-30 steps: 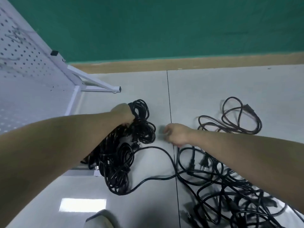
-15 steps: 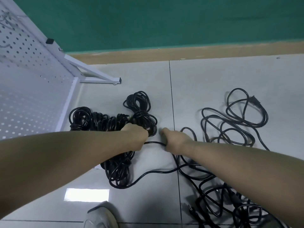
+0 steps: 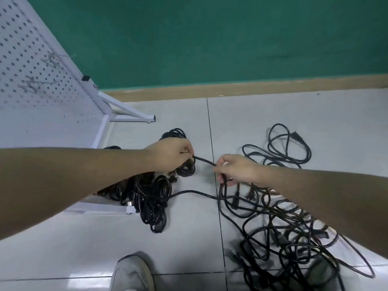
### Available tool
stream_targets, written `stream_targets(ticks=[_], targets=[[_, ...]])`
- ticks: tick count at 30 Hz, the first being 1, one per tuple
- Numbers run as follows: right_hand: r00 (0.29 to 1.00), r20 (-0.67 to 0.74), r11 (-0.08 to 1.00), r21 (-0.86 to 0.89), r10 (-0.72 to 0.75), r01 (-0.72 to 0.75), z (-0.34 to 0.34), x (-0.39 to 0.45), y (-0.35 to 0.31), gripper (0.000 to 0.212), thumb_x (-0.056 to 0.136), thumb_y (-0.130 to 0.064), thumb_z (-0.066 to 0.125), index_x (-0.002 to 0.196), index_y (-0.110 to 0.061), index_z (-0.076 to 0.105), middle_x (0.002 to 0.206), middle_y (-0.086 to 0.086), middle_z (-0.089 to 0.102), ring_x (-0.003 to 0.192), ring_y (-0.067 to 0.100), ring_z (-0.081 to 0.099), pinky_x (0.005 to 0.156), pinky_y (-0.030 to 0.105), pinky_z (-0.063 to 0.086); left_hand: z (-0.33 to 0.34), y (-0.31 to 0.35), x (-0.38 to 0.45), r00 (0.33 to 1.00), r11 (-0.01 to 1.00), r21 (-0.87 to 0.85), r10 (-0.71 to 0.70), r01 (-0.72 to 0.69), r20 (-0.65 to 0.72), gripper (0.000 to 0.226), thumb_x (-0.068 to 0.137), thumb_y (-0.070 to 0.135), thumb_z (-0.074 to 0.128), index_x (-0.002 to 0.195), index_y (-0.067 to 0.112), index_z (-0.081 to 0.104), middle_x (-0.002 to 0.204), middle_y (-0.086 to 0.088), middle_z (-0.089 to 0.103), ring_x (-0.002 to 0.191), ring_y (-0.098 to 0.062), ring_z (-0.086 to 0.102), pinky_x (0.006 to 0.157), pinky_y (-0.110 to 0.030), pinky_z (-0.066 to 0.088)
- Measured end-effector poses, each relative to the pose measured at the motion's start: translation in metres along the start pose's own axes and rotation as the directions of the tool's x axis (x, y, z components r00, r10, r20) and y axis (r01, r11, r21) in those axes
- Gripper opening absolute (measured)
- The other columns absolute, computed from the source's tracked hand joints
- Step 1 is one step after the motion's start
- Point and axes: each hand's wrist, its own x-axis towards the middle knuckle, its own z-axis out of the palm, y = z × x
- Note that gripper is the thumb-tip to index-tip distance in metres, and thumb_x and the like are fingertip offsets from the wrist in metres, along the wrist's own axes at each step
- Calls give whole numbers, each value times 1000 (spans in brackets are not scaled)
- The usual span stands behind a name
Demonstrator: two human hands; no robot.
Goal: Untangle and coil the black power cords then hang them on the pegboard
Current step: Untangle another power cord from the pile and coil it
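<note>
Pinching one light, floppy cord (image 3: 204,160) between your left hand (image 3: 170,153) and right hand (image 3: 236,170), you should grip near its plug end, because loops snag.

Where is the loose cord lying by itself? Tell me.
In the head view, the loose cord lies on the floor at right, beyond the right hand and the tangle, toward the green wall.
</note>
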Motion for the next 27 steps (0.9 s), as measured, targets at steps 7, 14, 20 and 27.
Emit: stream_targets(ticks=[7,14,20,27], targets=[[988,-47,981,-136,-149,141,-23,-93,-54,17,102,-29,58,95,-14,59,64,4,65,57,14,61,65,29,53,-49,55,-64,997,999,11,-31,30,71,25,108,28,42,107,17,64,62,2,57,51,-15,54,46,-20,41],[929,-189,924,-282,-318,258,-34,-185,-116,17,101,-32,59,94,-18,63,70,3,48,56,15,47,47,19,46,-85,88,-133,998,998,-46,-45,48,51,24,108,33,34,103,17,51,81,-8,60,42,-17,55,48,-26,46],[821,-337,886,-229,-460,403,-41,-244,-147,18,101,-35,59,96,-18,64,66,1,42,57,16,38,48,23,44,-104,128,-174,970,927,-347,63,-144,-235,21,106,31,42,101,22,60,70,1,46,43,-11,34,38,-25,34],[847,-239,877,-215,-474,430,-33,-282,-154,30,100,-51,53,111,-25,65,98,-3,73,64,13,56,62,21,44,-129,169,-203,885,728,-591,48,-348,-462,25,107,38,44,91,24,57,58,9,33,43,-10,21,41,-19,18]])
